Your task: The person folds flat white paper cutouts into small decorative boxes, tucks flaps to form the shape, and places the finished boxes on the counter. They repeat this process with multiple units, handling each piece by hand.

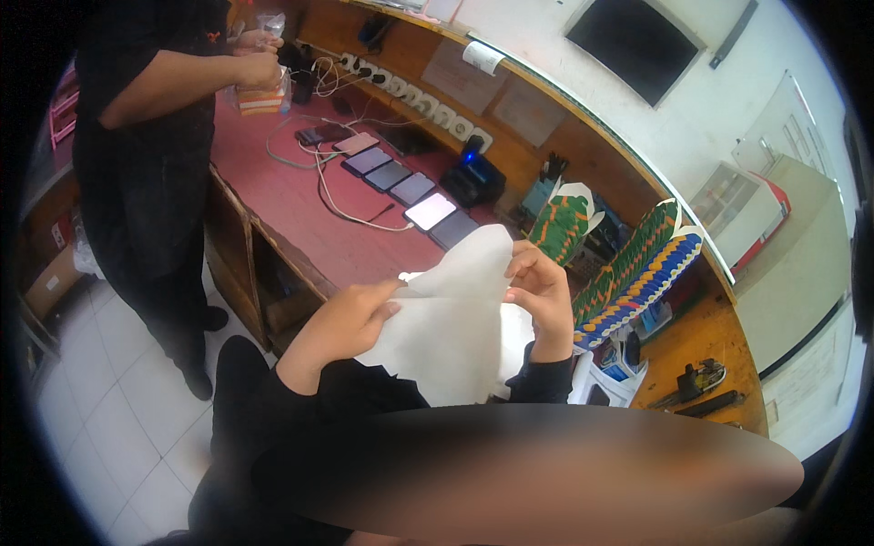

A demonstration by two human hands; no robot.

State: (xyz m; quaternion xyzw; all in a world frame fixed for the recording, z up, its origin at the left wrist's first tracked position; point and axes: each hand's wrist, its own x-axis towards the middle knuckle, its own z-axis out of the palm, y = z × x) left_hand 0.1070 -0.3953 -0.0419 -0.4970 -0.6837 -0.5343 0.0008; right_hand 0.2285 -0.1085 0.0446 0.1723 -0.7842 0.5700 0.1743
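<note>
A white sheet of paper or thin card with a raised, curved upper flap is held up in front of me. My left hand is closed on its left edge, thumb on top. At its right edge, my right hand pinches the flap between thumb and fingers. More white sheet material shows behind and below the right side; whether it is a separate piece I cannot tell. Just beyond the sheet, a phone with a lit white screen lies on the red tabletop.
Several phones, including a dark one, lie along the table with white cables. Behind runs a row of sockets. Green-orange and blue-yellow patterned stacks stand right, near tools. At left, another person handles something small.
</note>
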